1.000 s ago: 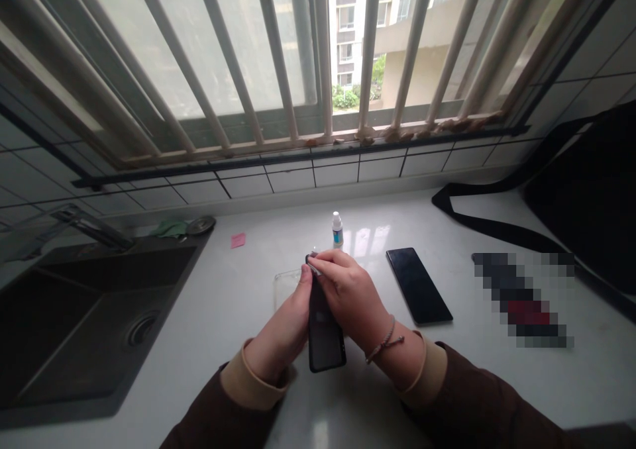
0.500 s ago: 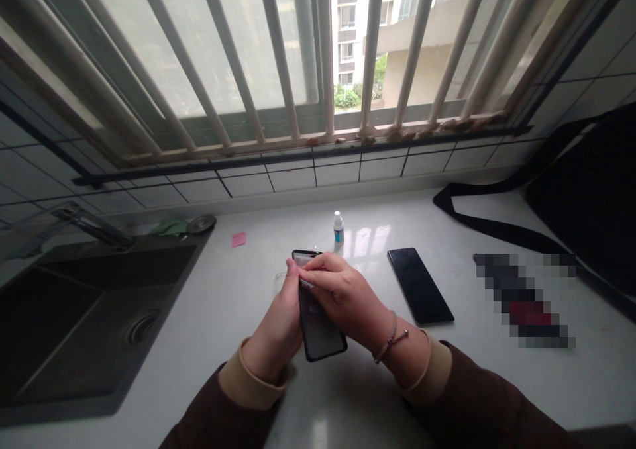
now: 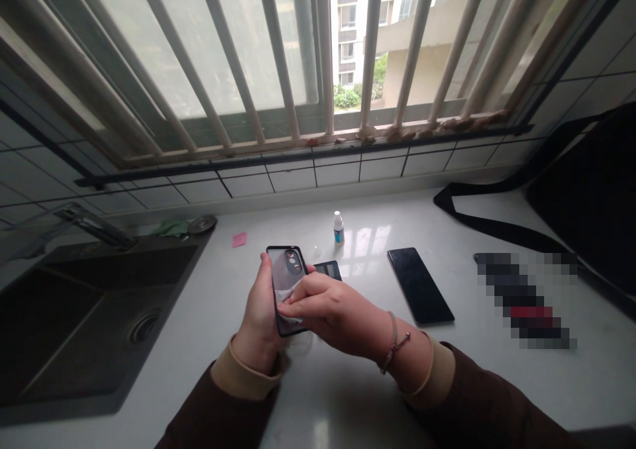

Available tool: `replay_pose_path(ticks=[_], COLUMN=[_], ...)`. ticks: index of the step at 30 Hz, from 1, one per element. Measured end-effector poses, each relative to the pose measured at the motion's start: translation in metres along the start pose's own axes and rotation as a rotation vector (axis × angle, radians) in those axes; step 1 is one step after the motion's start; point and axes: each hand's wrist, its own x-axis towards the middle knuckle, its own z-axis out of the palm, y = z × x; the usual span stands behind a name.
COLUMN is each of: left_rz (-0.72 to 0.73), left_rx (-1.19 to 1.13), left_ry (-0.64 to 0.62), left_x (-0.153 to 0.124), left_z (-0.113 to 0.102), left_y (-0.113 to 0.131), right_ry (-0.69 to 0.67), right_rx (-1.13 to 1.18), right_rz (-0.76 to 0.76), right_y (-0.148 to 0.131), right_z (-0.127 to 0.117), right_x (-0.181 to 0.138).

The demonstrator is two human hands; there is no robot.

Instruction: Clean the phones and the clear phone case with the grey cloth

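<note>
My left hand (image 3: pixel 258 316) is closed round the edges of a phone case (image 3: pixel 281 268) with a black rim, a see-through back and a camera cutout near its top. My right hand (image 3: pixel 322 300) pinches a white wipe (image 3: pixel 285 295), crumpled, and presses it against the lower part of the case. The lower right of the case is hidden by my right fingers. Just behind my right hand lies a dark flat device (image 3: pixel 332 269), mostly covered, its kind unclear. Something clear (image 3: pixel 301 341) shows faintly on the counter under the case.
On the white counter (image 3: pixel 362 396) a small white bottle (image 3: pixel 338 229) stands upright behind my hands. To the right lie a black smartphone (image 3: pixel 420 285), a blurred-out dark item (image 3: pixel 524 300) and a black strap (image 3: pixel 489 224). A pink note (image 3: pixel 239 240) and the sink (image 3: pixel 112 376) are at left.
The case has shifted left and tilted, so its camera cutout now shows. My right hand has moved down it with the wipe, and the dark device behind has come into view.
</note>
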Motion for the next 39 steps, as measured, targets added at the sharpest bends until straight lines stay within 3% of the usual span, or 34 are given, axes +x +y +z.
replay_pose_path(ticks=[6,15,19,27,30,32,36,39], left_rz=[-0.046,-0.037,0.017,-0.055,-0.057,-0.046,-0.138,-0.208], left_rx=[0.027,-0.031,-0.045,-0.01,-0.032,-0.068,0.038,0.14], left_ry=[0.035,0.065,0.067,0.03,0.0,-0.039,-0.126,-0.178], left_x=[0.006,0.01,0.013,0.008,0.007,0.006,0.003,0.0], left_z=[-0.009,-0.011,-0.015,-0.008,-0.003,-0.001,-0.001,-0.003], left_y=[0.007,0.009,0.013,0.013,0.011,0.01,0.009,0.009], right_ry=[-0.055,-0.137,-0.116,-0.05,0.019,0.114,0.441,0.661], right_rx=[0.118,0.118,0.06,0.011,0.101,0.21,0.487,0.44], right_rz=[-0.086,-0.043,-0.039,-0.029,0.076,0.238,0.631,0.701], right_y=[0.001,-0.001,0.003,0.003,-0.003,-0.003,0.014,0.026], right_z=[0.002,-0.006,-0.006,-0.002,-0.006,-0.01,-0.018,-0.024], right_x=[-0.001,0.001,0.0,-0.002,0.001,0.003,0.004,0.002])
